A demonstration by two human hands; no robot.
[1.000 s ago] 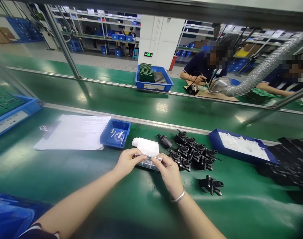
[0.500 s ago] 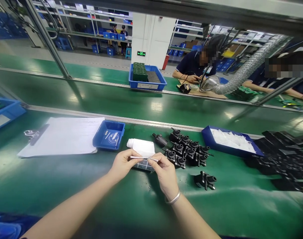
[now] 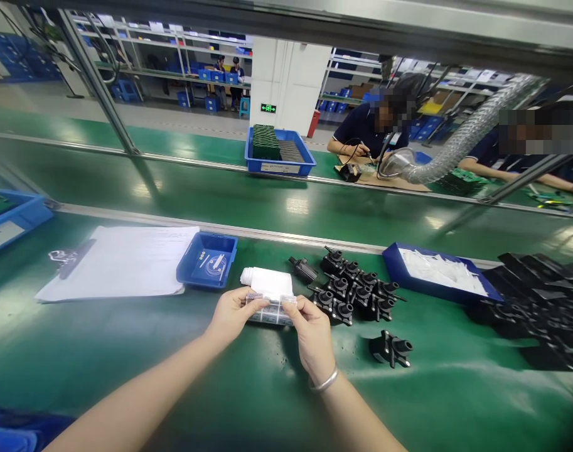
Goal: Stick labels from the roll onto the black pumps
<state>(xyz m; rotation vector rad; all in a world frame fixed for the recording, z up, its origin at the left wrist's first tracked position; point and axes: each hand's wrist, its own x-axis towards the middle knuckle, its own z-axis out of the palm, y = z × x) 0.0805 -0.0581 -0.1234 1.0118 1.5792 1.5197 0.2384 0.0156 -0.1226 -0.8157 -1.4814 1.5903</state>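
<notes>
A strip of printed grey labels on white backing [image 3: 270, 310] lies between my hands, its far part running back as a blank white band to a loose roll [image 3: 249, 276]. My left hand [image 3: 236, 312] pinches the left edge of the label strip between thumb and fingers. On the other side my right hand [image 3: 312, 326], with a silver bangle at the wrist, pinches the right edge. Just beyond my right hand stand several black moulded parts with round spouts [image 3: 356, 285]. A single black part [image 3: 392, 349] sits apart, nearer to me.
Left of the roll are a small blue tray [image 3: 185, 271] and a clipboard with papers [image 3: 121, 260]. A blue box of white strips [image 3: 441, 270] stands at the right, beside piled black parts [image 3: 540, 314]. Across the bench, a co-worker [image 3: 366, 129] works beside a silver duct [image 3: 474, 132].
The label strip's near edge has tilted, so its printed face now shows between my thumbs. Both hands keep their pinch in nearly the same place. The whole view has shifted slightly.
</notes>
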